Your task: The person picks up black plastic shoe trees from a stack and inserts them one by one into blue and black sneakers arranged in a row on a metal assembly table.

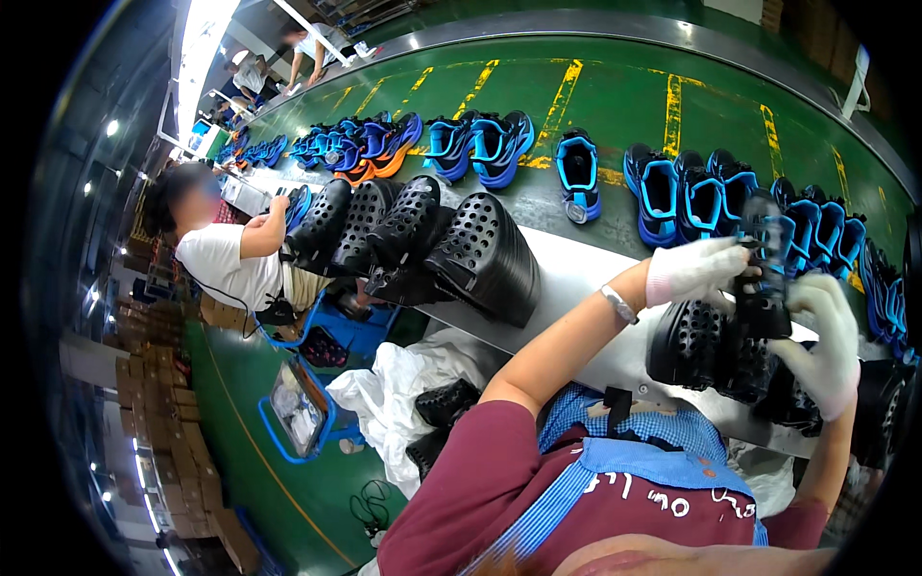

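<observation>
In white knit gloves, both my hands hold a black perforated clog (765,302) upright over the worktop's right part. My left hand (693,271) pinches it from the left side, and the fingertips are partly smeared by motion. My right hand (826,336) wraps round its lower right side. The clog's upper end is blurred. Just below it, more black perforated clogs (684,344) stand on the pale worktop (586,269). Beyond my hands, black sneakers with blue linings (659,192) line the green conveyor belt.
A stack of black clogs (485,254) stands at the worktop's left. A single blue-lined sneaker (577,173) sits mid-belt. White plastic sheeting (403,389) and a blue-framed cart (300,408) are below left. A seated co-worker (230,254) handles shoes farther left.
</observation>
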Demonstrator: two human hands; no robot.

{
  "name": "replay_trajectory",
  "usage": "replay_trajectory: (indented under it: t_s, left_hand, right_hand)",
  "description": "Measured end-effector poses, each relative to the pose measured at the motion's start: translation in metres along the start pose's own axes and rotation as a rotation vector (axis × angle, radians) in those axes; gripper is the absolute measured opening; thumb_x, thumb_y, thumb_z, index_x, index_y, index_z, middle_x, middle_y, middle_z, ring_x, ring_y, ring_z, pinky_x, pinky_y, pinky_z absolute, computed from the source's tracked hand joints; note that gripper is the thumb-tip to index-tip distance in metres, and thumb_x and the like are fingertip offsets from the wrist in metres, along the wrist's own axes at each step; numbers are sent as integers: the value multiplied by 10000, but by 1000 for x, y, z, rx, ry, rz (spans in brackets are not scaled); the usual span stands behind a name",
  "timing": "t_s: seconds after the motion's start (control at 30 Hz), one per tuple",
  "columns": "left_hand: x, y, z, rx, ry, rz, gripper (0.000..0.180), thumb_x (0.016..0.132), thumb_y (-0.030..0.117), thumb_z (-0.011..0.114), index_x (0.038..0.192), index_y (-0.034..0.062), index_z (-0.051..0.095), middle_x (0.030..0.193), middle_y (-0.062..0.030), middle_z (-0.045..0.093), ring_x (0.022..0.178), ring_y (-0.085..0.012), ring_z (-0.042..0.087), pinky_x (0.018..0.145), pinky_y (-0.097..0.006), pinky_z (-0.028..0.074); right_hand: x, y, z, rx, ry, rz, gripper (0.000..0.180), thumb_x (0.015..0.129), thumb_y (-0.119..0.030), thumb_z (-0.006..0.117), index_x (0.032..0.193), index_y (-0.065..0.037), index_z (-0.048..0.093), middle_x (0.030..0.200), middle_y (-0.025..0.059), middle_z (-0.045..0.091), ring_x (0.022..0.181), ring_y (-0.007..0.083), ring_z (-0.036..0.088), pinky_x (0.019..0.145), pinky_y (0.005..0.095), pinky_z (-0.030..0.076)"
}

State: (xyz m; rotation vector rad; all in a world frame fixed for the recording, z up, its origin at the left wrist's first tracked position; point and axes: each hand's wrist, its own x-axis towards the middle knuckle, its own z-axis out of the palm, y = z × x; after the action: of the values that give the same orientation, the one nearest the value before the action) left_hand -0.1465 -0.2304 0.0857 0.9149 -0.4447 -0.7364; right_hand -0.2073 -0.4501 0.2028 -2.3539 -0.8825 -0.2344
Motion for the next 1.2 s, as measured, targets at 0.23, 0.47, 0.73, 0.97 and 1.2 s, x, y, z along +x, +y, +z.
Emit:
replay_trajectory:
  t_s: [0.23,0.47,0.73,0.97,1.2]
  left_hand:
    - [-24,-7,-13,-231,57,268,684,942,469,545,1429,36,336,1297,-127,539,1202,-231,544,1029,-381,431]
    - [-27,-21,-30,-133,458,370,391,938,290,623,1223,52,501,1100,-38,598,1018,-142,582,910,-327,481]
    - [-26,-19,-49,-208,568,374,325,924,331,642,1116,79,567,1000,-19,627,918,-122,608,822,-308,525]
    - [-19,-24,-74,-207,680,212,392,900,386,660,1044,23,627,944,-81,645,752,-183,622,664,-318,527]
    - [-32,-34,-102,579,732,149,392,886,259,672,1144,-23,589,1112,-146,609,932,-245,635,760,-360,555]
  right_hand:
    - [43,0,38,183,-123,79,408,685,-83,746,1052,-3,588,976,143,582,845,306,613,756,362,508]
    - [67,25,76,-58,-204,96,387,783,-276,686,1036,3,599,899,181,609,849,343,613,761,398,498]
    - [98,22,91,-80,-259,200,322,782,-320,660,827,-19,556,751,184,563,729,362,591,653,428,479]
    - [109,42,115,-130,-212,108,331,825,-355,616,806,-31,553,751,178,575,723,376,599,634,444,484]
    - [116,63,94,-185,-340,298,393,820,-396,604,756,-9,624,690,187,627,669,338,641,646,409,509]
